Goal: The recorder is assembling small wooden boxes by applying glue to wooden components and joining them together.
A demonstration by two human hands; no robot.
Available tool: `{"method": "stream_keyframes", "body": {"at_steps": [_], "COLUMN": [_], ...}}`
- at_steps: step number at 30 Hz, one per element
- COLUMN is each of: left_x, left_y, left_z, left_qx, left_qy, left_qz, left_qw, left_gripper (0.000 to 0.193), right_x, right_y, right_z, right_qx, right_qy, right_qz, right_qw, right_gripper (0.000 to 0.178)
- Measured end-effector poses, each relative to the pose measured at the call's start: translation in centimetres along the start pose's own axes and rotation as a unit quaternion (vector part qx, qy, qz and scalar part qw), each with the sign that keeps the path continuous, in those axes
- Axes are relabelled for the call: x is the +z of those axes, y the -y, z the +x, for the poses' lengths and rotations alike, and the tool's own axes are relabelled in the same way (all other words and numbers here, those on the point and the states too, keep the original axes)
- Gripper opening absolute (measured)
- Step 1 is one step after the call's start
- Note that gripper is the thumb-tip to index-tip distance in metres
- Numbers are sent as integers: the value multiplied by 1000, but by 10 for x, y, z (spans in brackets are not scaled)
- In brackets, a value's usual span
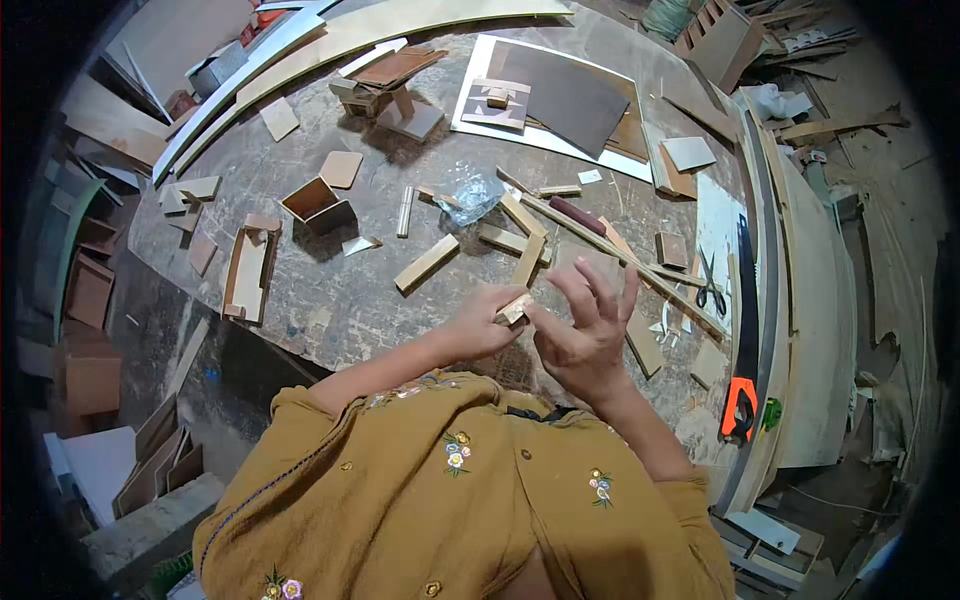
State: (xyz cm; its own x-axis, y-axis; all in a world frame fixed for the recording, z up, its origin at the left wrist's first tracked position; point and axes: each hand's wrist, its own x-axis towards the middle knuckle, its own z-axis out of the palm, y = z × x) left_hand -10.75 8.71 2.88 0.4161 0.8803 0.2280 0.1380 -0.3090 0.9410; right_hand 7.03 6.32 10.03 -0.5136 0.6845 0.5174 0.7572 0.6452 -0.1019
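My left hand (485, 325) is closed around a short wooden piece (514, 309), whose pale end points up and right. Against that end come the thumb and forefinger of my right hand (588, 350), drawn together in a pinch. Its other three fingers are raised and spread. Whatever the pinch holds is hidden or too small to make out. Just beyond my hands, a wooden strip (529, 262) lies on the worn table (370, 290). A similar strip (427, 263) lies farther left, and a crumpled clear plastic bag (470, 197) sits behind them.
At the right edge lie a handsaw (742, 400) with an orange handle and black scissors (710, 285). An open box (318, 207) and a long wooden tray (250, 272) stand left. Flat dark sheets (575, 100) lie at the back. Long boards (400, 22) line the far edge.
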Motion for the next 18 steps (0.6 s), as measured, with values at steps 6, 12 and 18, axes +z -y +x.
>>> {"method": "stream_keyframes", "body": {"at_steps": [6,12,18], "left_x": [3,1,-8], "left_y": [8,9,16], "left_z": [-1,-5,-1], "left_qx": [12,-19,-12], "left_qy": [42,34,-12], "left_qz": [-41,-55,-124], "left_qw": [998,998,992], "left_gripper": [15,17,8], "right_x": [-2,-4,19], "right_y": [-7,-8,-26], "right_z": [1,3,7], "right_qx": [-95,-111,-5], "right_qy": [11,50,107], "right_qz": [-45,-55,-47], "right_qw": [994,991,993], "right_gripper": [8,11,9]}}
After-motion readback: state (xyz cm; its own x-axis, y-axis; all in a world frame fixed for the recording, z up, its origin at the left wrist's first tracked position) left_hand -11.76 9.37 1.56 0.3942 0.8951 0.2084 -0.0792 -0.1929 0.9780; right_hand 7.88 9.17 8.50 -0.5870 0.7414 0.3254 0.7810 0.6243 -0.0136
